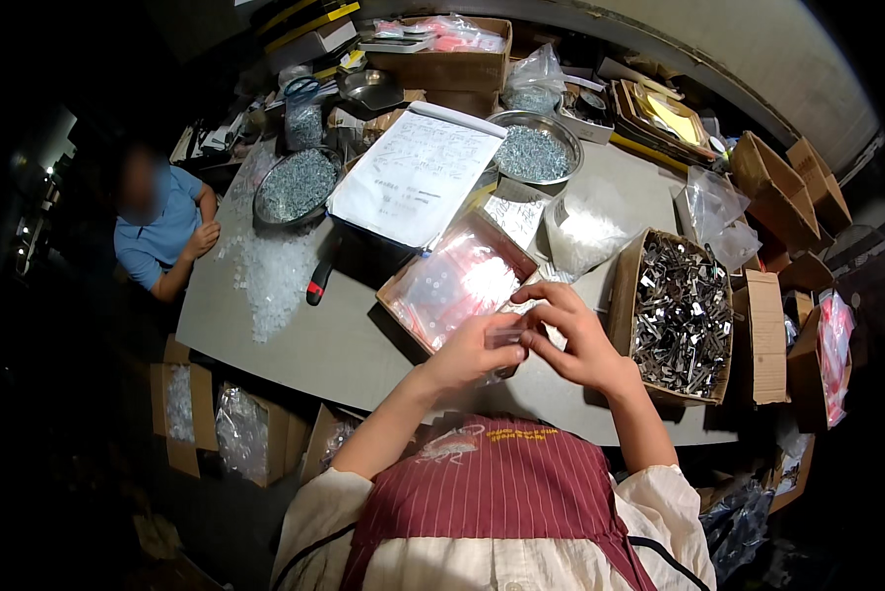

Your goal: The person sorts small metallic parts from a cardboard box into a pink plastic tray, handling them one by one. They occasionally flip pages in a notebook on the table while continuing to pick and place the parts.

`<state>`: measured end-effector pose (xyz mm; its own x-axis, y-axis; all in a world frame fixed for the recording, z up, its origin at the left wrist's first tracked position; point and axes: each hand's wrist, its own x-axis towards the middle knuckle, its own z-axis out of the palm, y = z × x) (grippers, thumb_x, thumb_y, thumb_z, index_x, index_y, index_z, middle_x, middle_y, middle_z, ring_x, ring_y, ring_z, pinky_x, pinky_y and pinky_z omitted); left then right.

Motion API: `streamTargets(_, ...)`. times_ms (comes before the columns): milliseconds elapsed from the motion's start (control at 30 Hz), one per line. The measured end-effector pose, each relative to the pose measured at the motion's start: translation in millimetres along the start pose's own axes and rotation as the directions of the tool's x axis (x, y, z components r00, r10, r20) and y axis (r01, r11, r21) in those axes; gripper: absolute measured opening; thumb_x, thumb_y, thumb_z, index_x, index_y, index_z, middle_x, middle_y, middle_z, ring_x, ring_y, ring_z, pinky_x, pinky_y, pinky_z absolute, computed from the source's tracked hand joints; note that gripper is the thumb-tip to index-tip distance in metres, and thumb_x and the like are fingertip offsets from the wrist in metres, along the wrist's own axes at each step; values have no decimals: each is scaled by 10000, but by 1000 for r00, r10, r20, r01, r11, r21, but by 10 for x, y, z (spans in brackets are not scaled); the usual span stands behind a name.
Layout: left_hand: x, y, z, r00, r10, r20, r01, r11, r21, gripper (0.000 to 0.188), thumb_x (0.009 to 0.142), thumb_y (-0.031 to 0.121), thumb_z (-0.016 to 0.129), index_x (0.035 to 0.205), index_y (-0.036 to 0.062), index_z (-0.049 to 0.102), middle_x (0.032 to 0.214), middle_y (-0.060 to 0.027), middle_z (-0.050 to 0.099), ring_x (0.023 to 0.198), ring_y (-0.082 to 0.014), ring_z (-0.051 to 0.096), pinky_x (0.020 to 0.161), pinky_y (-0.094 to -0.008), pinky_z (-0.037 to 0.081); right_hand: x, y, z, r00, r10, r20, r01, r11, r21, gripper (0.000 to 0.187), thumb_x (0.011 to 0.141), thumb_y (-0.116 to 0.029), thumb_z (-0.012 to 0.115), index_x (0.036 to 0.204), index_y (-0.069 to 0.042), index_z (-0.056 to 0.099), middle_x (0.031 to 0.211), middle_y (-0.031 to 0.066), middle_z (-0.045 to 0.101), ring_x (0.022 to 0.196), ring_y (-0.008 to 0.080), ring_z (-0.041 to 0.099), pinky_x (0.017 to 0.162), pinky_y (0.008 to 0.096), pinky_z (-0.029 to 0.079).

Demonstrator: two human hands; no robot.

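Above the table's near edge, my left hand (470, 349) is closed around a small clear plastic bag (504, 337). The thumb and fingers of my right hand (578, 340) pinch at the bag's right side. What the bag holds, if anything, is too small to make out. Just beyond my hands stands an open cardboard box (400, 313) with clear and pink-printed plastic bags (467, 276) in it. To the right of my right hand is a cardboard box (622, 313) full of dark metal clips (681, 320).
Metal bowls of small screws, one left (299, 187) and one farther back (533, 150), flank a paper pad (418, 175). Small clear pieces (275, 281) lie spread at left near a red-and-black handle (318, 284). White pieces fill a bag (585, 231). A person (162, 222) sits left.
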<state>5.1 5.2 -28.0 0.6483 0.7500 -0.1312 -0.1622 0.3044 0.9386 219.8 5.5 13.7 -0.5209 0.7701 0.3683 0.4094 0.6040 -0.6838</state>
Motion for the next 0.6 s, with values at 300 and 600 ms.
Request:
streamTargets(300, 17, 157, -47, 899, 214, -382, -179, 976, 125, 126, 1007, 75, 604, 1057, -40, 623, 916, -110, 743, 844, -151, 732, 642, -273, 603, -57, 107, 60, 919, 395, 7, -373, 863, 342, 184, 960, -119, 701, 1054, 35, 668, 956, 90, 715, 909, 143, 684, 823, 294, 546)
streamTargets(600, -53, 85, 29, 824, 442, -355, -176, 794, 581, 107, 960, 82, 646, 915, -11, 618, 773, -109, 721, 736, -176, 738, 618, -314, 567, 17, 22, 277, 966, 259, -15, -248, 938, 243, 190, 950, -147, 676, 1050, 12, 644, 990, 141, 703, 933, 268, 691, 845, 373, 538)
